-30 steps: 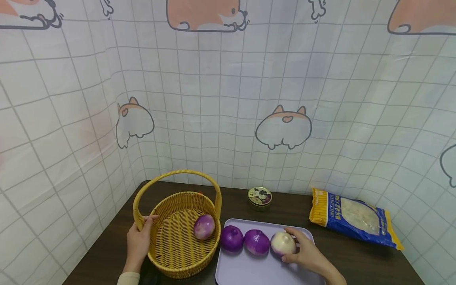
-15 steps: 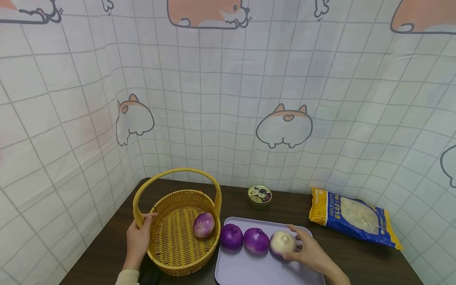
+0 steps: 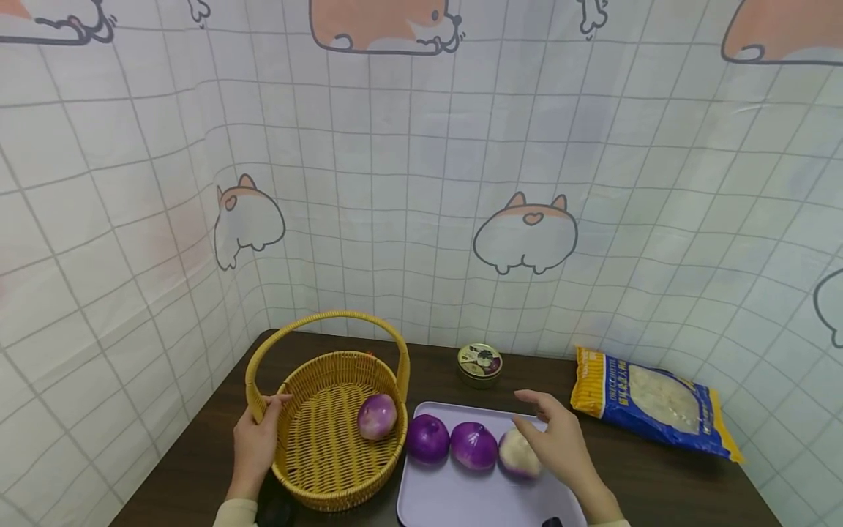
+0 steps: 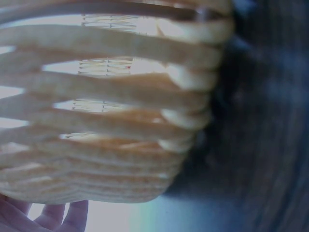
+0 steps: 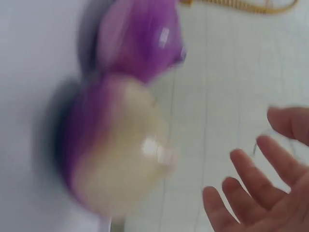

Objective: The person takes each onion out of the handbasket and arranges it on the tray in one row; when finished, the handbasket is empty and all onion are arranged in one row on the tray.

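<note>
My left hand [image 3: 257, 439] grips the yellow wicker basket [image 3: 332, 502] at its left rim, by the foot of the handle. In the left wrist view, fingertips [image 4: 75, 216] show just past the basket's weave. A purple onion [image 3: 377, 419] lies inside the basket, at its right side. On the lilac tray [image 3: 477, 505] two purple onions [image 3: 474, 446] and a white-and-purple onion [image 3: 516, 452] stand in a row. Above that pale onion [image 5: 120, 150], my right hand [image 3: 560, 443] holds nothing, its fingers spread and apart from it.
Behind the tray stands a round tin [image 3: 480, 364]. A blue-and-yellow bag of pasta [image 3: 658, 402] lies at the right on the dark table [image 3: 316, 344]. A dark object [image 3: 275, 505] sits at the basket's front left. Patterned cloth [image 3: 408, 183] hangs behind.
My right hand has let go of the white-and-purple onion and lifted up from it, fingers spreading. My left hand and the basket have stayed in place.
</note>
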The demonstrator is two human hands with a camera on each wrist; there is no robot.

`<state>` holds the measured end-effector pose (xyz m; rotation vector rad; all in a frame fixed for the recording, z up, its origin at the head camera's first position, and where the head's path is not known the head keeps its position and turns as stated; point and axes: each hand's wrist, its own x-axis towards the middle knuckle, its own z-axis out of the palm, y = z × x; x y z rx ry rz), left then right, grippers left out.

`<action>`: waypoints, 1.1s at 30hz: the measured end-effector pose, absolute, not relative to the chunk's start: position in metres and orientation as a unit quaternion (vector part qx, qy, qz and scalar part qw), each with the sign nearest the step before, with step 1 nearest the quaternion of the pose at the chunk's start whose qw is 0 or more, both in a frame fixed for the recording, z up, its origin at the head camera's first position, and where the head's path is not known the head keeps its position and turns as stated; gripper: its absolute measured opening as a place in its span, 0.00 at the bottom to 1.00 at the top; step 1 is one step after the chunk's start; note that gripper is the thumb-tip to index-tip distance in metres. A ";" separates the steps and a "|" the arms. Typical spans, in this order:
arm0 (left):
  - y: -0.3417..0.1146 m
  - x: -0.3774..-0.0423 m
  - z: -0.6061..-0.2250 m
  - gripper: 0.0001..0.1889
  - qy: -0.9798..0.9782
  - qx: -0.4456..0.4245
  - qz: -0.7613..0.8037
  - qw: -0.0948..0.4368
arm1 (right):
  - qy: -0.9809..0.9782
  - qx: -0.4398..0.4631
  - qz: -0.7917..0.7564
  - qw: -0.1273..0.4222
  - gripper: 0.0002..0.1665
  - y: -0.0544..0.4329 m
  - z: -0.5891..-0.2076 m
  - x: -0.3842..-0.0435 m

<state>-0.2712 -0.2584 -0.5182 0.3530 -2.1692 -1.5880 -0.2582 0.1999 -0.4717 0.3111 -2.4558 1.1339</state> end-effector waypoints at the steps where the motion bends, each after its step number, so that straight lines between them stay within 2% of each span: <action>1: -0.258 -0.271 -0.518 0.22 -0.782 0.127 -0.572 0.213 | -0.877 0.109 0.416 0.215 0.20 0.193 -0.470 -0.257; 7: -0.259 -0.270 -0.516 0.23 -0.783 0.129 -0.571 0.209 | -0.837 0.097 0.487 0.229 0.19 0.144 -0.469 -0.252; 15: -0.259 -0.270 -0.516 0.22 -0.787 0.132 -0.565 0.208 | -0.777 0.097 0.588 0.204 0.18 0.082 -0.471 -0.239; 28: -0.257 -0.270 -0.515 0.22 -0.791 0.131 -0.560 0.209 | -0.788 0.125 0.589 0.127 0.20 0.012 -0.469 -0.229; 33: -0.258 -0.271 -0.517 0.22 -0.787 0.130 -0.564 0.213 | -0.788 0.114 0.589 0.139 0.24 -0.012 -0.464 -0.232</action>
